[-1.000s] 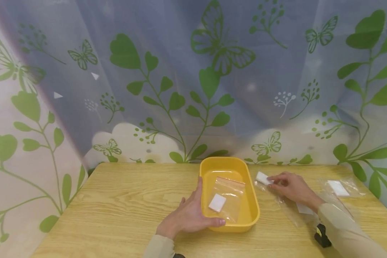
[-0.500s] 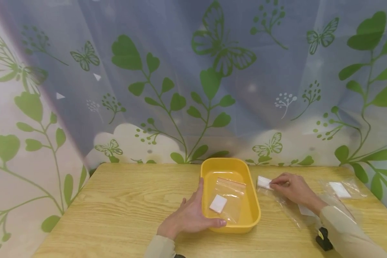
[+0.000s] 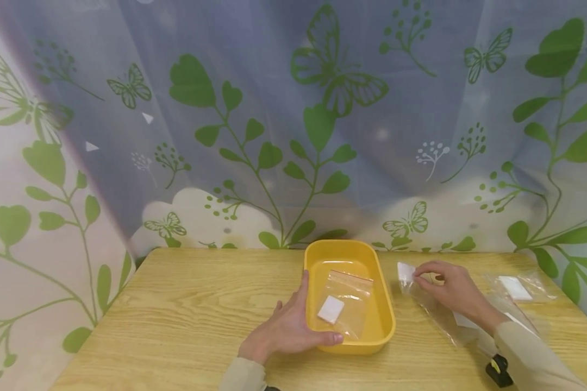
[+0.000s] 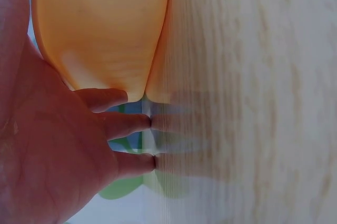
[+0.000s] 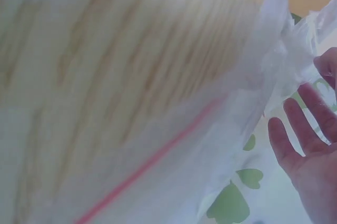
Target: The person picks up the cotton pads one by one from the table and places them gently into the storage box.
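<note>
My left hand (image 3: 283,330) spans the near left corner of a yellow plastic bin (image 3: 391,320), thumb lying along the near rim and fingers fairly straight. In the left wrist view, the fingertips (image 4: 142,162) reach down to the table beside the bin. Inside the bin lies a clear zip bag (image 3: 354,307) with a white rectangular piece (image 3: 330,309) in it. Right of the bin, my right hand (image 3: 452,285) pinches the end of another clear zip bag (image 3: 435,312) between thumb and index finger, near a white piece (image 3: 405,271). The right wrist view shows this bag's red seal strip (image 5: 152,168).
Further right on the wooden table (image 3: 200,304) lie more clear bags with white pieces, one piece (image 3: 515,288) near the back right. A patterned curtain (image 3: 254,125) hangs right behind the table's back edge.
My right hand has shifted slightly right, and the pinched bag end with its white piece has moved right and tilted up, away from the bin. My left hand and the bin stay put.
</note>
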`<state>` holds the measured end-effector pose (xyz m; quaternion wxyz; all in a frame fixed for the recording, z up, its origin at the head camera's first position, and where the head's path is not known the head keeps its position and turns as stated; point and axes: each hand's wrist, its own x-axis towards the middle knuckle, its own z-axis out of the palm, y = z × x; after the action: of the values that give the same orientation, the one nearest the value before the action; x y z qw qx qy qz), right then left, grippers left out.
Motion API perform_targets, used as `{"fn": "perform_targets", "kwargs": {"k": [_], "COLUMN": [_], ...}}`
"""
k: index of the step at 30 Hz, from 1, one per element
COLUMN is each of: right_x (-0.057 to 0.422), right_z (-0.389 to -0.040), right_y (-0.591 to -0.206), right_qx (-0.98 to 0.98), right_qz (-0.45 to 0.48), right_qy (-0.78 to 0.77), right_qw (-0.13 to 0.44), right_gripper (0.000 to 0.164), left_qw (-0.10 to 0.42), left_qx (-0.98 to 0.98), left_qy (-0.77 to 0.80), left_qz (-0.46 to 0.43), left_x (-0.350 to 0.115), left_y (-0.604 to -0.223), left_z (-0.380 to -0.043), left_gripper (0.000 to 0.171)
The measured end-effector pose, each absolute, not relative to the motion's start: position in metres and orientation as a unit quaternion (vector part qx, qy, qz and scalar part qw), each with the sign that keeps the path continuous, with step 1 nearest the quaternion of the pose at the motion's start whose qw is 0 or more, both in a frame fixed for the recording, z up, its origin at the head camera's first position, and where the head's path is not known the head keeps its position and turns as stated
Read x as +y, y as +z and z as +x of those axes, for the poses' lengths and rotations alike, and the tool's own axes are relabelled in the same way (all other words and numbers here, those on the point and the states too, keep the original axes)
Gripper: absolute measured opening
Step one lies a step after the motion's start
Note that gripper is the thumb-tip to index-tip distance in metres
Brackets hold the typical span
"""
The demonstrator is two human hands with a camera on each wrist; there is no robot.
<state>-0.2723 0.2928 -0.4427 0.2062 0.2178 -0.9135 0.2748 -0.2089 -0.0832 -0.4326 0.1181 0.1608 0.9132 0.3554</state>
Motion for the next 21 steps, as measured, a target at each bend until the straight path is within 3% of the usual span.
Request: {"fn": "perform_targets", "kwargs": {"k": [10,21], "right_x": [0.288,0.275], "right_z": [-0.265,-0.264], "right_y": [-0.439,-0.428], "right_qx": [-0.892,-0.861], "right_qz": [0.231,0.265], "right_qy": [0.328,0.35], "right_qw": [0.21,0.255], "right_gripper": [0.023,0.031], "left_qw": [0.118,0.12], "left_qx": [0.912,0.911], "left_qy": [0.359,0.36], "left_qz": [0.159,0.161], "left_x": [-0.083,-0.084], "left_y": [-0.433,-0.433], "left_z": [-0.209,-0.208], "left_gripper": [0.138,0.138]}}
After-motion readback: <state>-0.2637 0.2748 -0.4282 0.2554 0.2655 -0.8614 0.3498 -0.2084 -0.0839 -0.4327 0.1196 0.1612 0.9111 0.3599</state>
